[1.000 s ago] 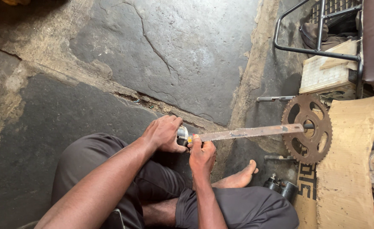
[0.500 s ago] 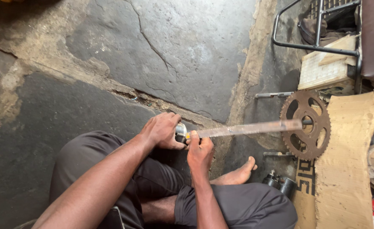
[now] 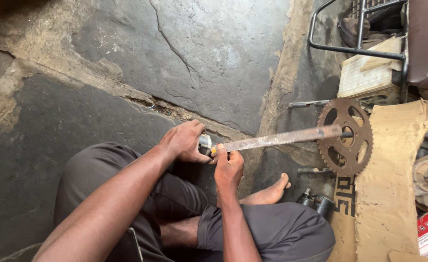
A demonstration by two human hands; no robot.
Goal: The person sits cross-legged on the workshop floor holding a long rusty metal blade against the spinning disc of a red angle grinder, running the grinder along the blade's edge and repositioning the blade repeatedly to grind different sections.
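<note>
sitting cross-legged on the stone floor (image 3: 214, 58), the person works low over their lap. the left hand (image 3: 184, 141) is curled around a small shiny metal piece (image 3: 204, 144), fingers closed over it so only its end shows. the right hand (image 3: 229, 166) sits just beside it, near side, thumb and fingers pinched on the near end of a long flat metal bar (image 3: 277, 139). the two hands are close together, almost touching at the bar's end. the bar runs out to the right, nearly level, and its far tip lies across a rusty sprocket (image 3: 346, 137). whether the bar touches the sprocket or passes above it, i cannot tell. the sprocket lies at the left edge of a sheet of cardboard (image 3: 393, 184). a bare foot (image 3: 268, 193) pokes out under the bar, and a small dark cylindrical part (image 3: 316, 203) lies just right of it by the knee. further off on the right stand a black metal frame (image 3: 349, 48) and a pale slatted block (image 3: 369, 73).
</note>
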